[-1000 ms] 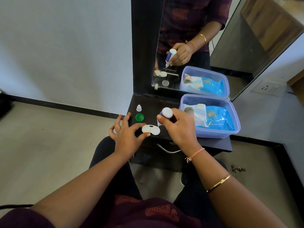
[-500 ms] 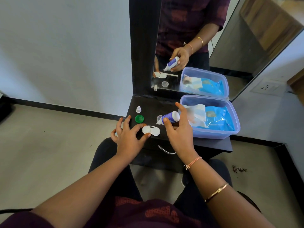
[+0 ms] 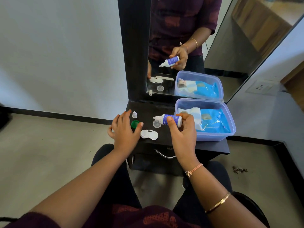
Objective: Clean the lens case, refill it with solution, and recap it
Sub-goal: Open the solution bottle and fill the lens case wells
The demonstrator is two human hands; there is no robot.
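Blue tub (image 3: 212, 137) holding wipes packet (image 3: 213, 120) sits just behind my right hand (image 3: 182, 135). Its fingers curl round solution bottle (image 3: 171, 120), held sideways with nozzle left, over clear cap (image 3: 156, 124). My left hand (image 3: 125, 129) is spread, partly hiding green cap (image 3: 134, 123) (perhaps touching it). White lens case (image 3: 148, 134) lies flat on dark shelf (image 3: 151, 111), between my hands. Small white cap (image 3: 134, 114) sits behind. Mirror (image 3: 213, 46) above, grey floor (image 3: 49, 153) below.

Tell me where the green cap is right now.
In the head view, the green cap lies left on the black shelf, between the small white cap and the lens case, beside the left hand.
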